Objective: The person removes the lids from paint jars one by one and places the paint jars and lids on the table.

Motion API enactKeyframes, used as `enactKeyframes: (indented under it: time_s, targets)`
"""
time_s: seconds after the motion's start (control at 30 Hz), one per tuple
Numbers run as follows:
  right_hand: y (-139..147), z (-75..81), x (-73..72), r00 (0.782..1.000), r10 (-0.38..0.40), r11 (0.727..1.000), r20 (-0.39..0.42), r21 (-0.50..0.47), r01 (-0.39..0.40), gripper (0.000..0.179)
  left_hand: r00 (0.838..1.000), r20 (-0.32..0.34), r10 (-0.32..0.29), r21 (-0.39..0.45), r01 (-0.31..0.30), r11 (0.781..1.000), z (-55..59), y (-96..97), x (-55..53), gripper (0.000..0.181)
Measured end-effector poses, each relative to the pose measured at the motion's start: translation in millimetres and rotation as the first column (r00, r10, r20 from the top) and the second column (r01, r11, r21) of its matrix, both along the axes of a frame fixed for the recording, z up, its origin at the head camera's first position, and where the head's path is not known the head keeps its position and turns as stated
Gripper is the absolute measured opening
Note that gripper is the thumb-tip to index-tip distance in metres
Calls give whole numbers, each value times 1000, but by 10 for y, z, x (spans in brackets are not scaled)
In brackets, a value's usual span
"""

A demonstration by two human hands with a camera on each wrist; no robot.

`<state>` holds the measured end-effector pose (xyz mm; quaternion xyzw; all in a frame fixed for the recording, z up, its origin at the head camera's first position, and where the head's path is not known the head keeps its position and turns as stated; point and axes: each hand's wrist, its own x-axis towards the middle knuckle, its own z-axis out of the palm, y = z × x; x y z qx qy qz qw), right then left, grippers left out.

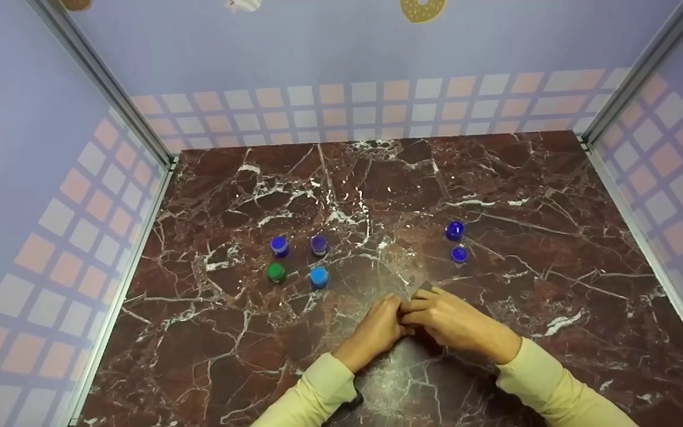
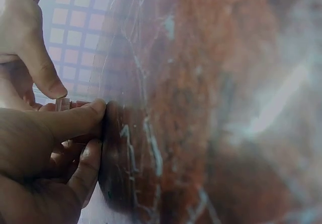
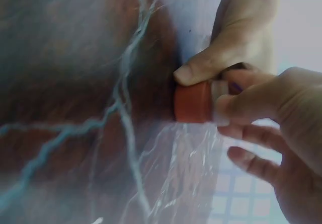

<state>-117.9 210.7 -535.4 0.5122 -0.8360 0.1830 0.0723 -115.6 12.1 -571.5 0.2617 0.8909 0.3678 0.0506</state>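
Both hands meet over the table near its front middle, round a small orange-red jar (image 3: 193,102) that they hide in the head view. With thumb and fingers, my left hand (image 1: 382,325) holds the jar's orange-red part, close to the tabletop. My right hand (image 1: 448,317) pinches the clear rim (image 3: 219,95) at the other end between thumb and fingers. In the left wrist view, a bit of that clear rim (image 2: 62,104) shows between the right thumb and the left fingers.
Farther back on the left stand small jars topped in blue (image 1: 279,244), purple (image 1: 319,244), green (image 1: 276,272) and light blue (image 1: 318,276). Two small dark-blue round pieces (image 1: 455,230) (image 1: 459,255) lie on the right. Patterned panels (image 1: 365,107) enclose the marbled table (image 1: 211,338).
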Motion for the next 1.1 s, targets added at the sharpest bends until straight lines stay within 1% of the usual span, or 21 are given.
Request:
enactKeyframes:
  time_s: [0.07, 0.13, 0.2, 0.23, 0.27, 0.3, 0.33, 0.4, 0.47, 0.5, 0.53, 0.57, 0.6, 0.7, 0.8, 0.9, 0.97, 1.03, 1.1]
  targets:
    - [30, -17, -19, 998, -11, 999, 66, -45, 14, 38, 1000, -8, 2, 0, -2, 1000, -7, -6, -3, 33]
    - [48, -26, -31, 990, -50, 992, 132, -104, 64, 36, 1000, 1, 2, 9, -2, 1000, -9, -14, 1, 34]
    - [47, -28, -35, 976, -126, 975, 175, -159, 154, 30, 1000, 5, 6, 24, -7, 1000, -15, -22, 3, 34]
    - [38, -26, -33, 963, -172, 959, 205, -186, 211, 27, 1000, 7, 10, 31, -10, 999, -20, -24, 3, 34]
    - [21, -22, -29, 947, -227, 938, 228, -210, 275, 23, 1000, 10, 14, 41, -14, 999, -22, -26, 3, 34]
    - [2, -17, -21, 925, -286, 911, 251, -228, 344, 19, 1000, 18, 19, 49, -20, 999, -21, -26, 5, 33]
    - [-22, -14, -11, 898, -346, 880, 270, -239, 411, 16, 1000, 14, 23, 53, -24, 998, -25, -24, 3, 32]
    - [-76, 2, 20, 834, -455, 813, 313, -237, 532, 11, 1000, 12, 27, 62, -28, 998, -27, -22, 2, 32]
    - [-137, 22, 69, 775, -543, 758, 322, -209, 618, 11, 999, 17, 28, 61, -29, 998, -29, -19, 3, 32]
    - [-169, 31, 96, 753, -578, 739, 314, -189, 647, 13, 999, 17, 28, 57, -29, 998, -30, -19, 4, 32]
    - [-202, 40, 123, 738, -605, 726, 299, -172, 665, 14, 1000, 13, 27, 55, -27, 998, -32, -19, 4, 32]
    - [-236, 51, 152, 727, -626, 719, 282, -154, 678, 16, 1000, 10, 27, 52, -27, 998, -33, -21, 5, 33]
    - [-270, 58, 180, 721, -642, 714, 260, -139, 686, 18, 1000, 8, 26, 51, -26, 998, -35, -22, 5, 33]
    - [-373, 74, 256, 717, -672, 713, 185, -102, 694, 24, 1000, -7, 24, 39, -24, 999, -36, -25, 3, 34]
    - [-464, 76, 316, 721, -681, 720, 124, -63, 691, 29, 1000, -23, 13, 42, -12, 999, -42, -23, 3, 30]
    - [-531, 64, 352, 725, -684, 725, 79, -27, 688, 32, 998, -58, 0, 44, 2, 999, -45, -19, 6, 26]
    - [-556, 52, 365, 724, -687, 725, 61, -9, 688, 31, 997, -82, -6, 42, 9, 999, -43, -16, 9, 25]
    - [-567, 50, 378, 723, -689, 724, 60, 8, 689, 30, 995, -100, -9, 36, 13, 999, -38, -13, 11, 26]
    - [-559, 46, 387, 728, -682, 730, 72, 17, 683, 28, 995, -99, -13, 35, 17, 999, -34, -11, 14, 26]
